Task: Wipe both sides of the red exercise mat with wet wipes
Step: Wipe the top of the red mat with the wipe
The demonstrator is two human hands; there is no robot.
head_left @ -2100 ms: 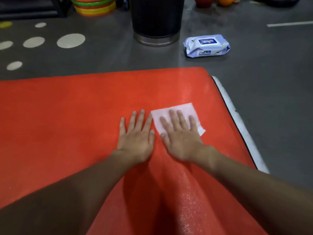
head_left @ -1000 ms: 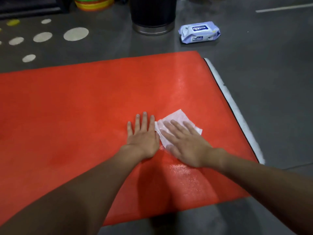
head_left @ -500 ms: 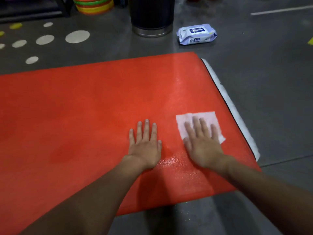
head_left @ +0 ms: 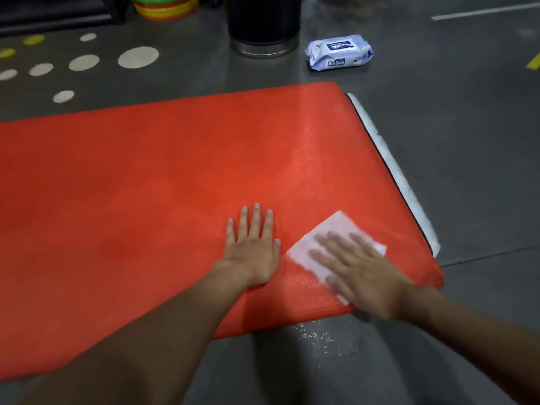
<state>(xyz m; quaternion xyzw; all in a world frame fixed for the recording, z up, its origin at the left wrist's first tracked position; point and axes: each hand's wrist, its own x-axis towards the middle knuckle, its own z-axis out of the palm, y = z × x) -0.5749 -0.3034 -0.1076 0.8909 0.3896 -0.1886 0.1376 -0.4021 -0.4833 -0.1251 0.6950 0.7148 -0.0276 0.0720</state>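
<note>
One red mat is lying with one white wipe and two hands, left hand and right hand, resting on it. Beyond are sitting one wipes pack, one black bin, six pale dots, two yellow dots.

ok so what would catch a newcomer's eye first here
The big red mat spreads across most of the view. By its near right corner the right hand, blurred, presses a white wipe flat, and the left hand lies flat beside it. A wipes pack sits beyond the mat.
</note>
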